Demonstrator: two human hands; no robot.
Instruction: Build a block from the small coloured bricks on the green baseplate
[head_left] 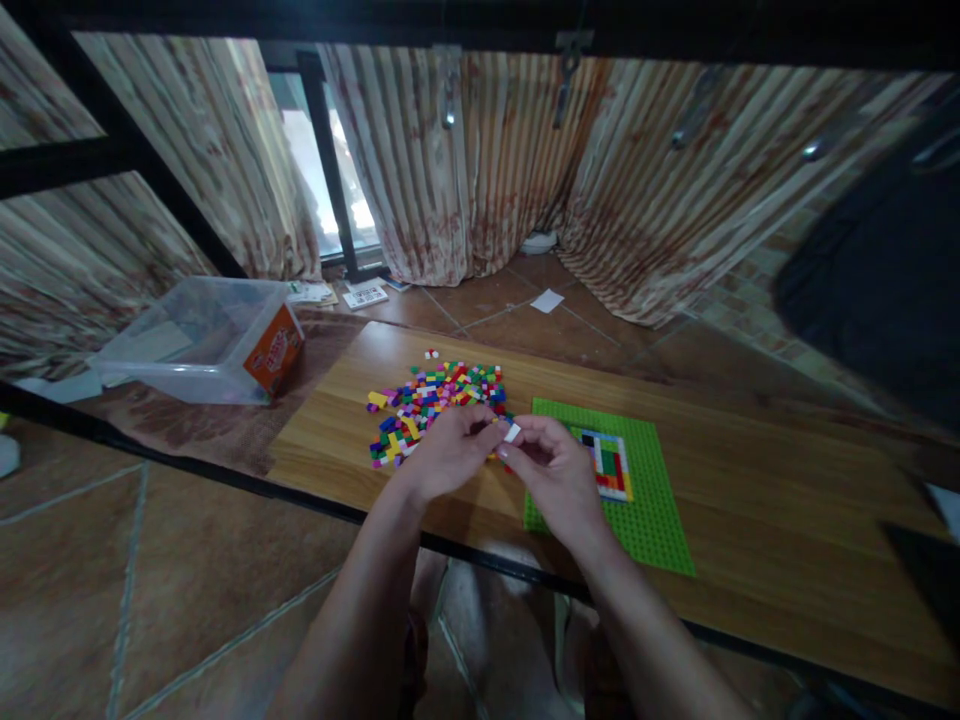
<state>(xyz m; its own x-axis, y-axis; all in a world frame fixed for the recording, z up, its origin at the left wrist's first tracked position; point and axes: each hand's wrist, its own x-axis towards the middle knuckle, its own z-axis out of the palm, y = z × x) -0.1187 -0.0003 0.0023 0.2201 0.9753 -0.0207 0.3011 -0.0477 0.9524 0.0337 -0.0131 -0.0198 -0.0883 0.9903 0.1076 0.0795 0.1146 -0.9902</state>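
My right hand (551, 465) pinches a small white toy brick (512, 433) between thumb and fingers, just left of the baseplate. Close beside it, my left hand (457, 450) has its fingers curled together; whatever they grip is too small and hidden to name. Behind my left hand spreads a loose pile of colourful toy bricks (450, 385) on the wooden table. A green studded baseplate (660, 520) lies under and beyond my right hand. On it, a rectangle of joined bricks (616, 465) in white, red, green and other colours is partly covered by my right hand.
The wooden table (765, 500) is long and low, with a dark front edge. At the left stands a clear plastic bin (195, 350) with an orange label. Striped curtains (465, 180) hang behind, and papers (366, 297) lie past the table. A dark bar crosses overhead.
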